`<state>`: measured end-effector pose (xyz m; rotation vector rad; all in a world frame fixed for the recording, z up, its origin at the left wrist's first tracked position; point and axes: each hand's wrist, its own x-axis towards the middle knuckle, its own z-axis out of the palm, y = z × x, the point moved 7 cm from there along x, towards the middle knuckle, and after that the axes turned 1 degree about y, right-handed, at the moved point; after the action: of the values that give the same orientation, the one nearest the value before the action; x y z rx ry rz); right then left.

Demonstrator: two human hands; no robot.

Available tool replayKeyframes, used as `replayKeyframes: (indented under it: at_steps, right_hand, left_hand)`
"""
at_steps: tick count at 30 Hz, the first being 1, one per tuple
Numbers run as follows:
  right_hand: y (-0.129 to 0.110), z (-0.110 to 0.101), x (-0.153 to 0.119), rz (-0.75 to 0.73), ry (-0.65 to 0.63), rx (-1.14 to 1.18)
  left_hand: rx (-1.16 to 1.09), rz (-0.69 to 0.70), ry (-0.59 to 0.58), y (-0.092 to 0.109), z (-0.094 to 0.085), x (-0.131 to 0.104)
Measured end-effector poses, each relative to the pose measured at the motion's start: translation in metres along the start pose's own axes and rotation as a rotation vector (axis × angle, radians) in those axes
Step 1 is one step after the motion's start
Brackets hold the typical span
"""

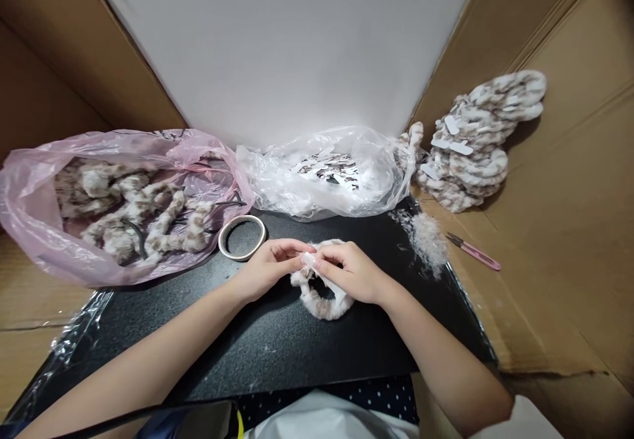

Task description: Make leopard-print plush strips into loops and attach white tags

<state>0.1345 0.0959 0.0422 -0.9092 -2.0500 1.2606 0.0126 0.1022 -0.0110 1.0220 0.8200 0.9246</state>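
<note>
A fluffy white-and-brown fur ring (324, 308) lies on the black table in front of me, its hole facing up. At its far side, both hands come together over a small white tag (309, 260). My left hand (274, 266) reaches in from the left, its thumb and fingers closed at the tag's edge. From the right, my right hand (351, 269) pinches the same tag between thumb and fingers, its lower part resting over the ring. The hands hide the ring's far side, so how the tag sits on it cannot be made out.
A roll of tape (242, 256) lies left of my hands, beside a pink bag (30, 204) of furry pieces. Behind is a clear bag (267, 185) of tags. On the right are loose fluff (426, 241), pink thread snips (479, 255) and stacked fur rings (475, 142). Cardboard walls flank the table.
</note>
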Motion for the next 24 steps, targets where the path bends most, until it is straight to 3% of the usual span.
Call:
replayKeyframes:
  at_steps: [12, 18, 20, 24]
  right_hand:
    - [0.024, -0.002, -0.004, 0.243, 0.097, -0.054]
    - [0.036, -0.014, -0.008, 0.403, 0.137, -0.157]
    - [0.032, -0.022, -0.007, 0.358, 0.173, -0.138]
    - [0.013, -0.045, -0.005, 0.099, 0.377, -0.079]
  left_hand:
    - [0.250, 0.044, 0.051, 0.012, 0.011, -0.012]
    - [0.274, 0.079, 0.103, 0.016, 0.011, -0.014]
    - [0.288, 0.088, 0.113, 0.018, 0.011, -0.014]
    - [0.360, 0.117, 0.102, 0.022, 0.015, -0.018]
